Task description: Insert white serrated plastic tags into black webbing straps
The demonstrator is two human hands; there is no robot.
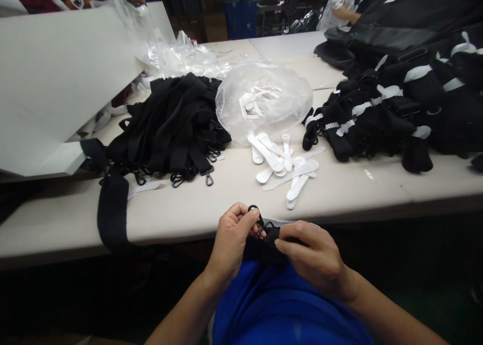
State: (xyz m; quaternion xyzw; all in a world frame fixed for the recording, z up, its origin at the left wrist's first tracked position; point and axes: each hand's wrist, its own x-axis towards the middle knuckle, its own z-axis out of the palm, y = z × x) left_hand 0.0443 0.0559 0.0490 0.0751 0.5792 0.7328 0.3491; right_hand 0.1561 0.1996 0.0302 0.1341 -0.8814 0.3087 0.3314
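Note:
At the table's front edge my left hand (234,237) pinches a black metal snap hook (260,219) between thumb and fingers. The hook is fixed to the end of a black webbing strap (272,236), and my right hand (315,252) is closed on that strap just beside it. Part of the strap is hidden behind my fingers and in shadow above my lap. A thin white toothed strip (277,223) shows behind the strap, partly covered by my right hand. Just beyond my hands lies a loose pile of white toothed fastening strips (287,166).
Left of centre is a heap of black straps with hooks (166,123). A clear plastic bag (230,101) holds more white strips. Rolled black straps with white bands (381,113) lie at right. A white box (64,78) stands at left; a person (345,8) is at the back.

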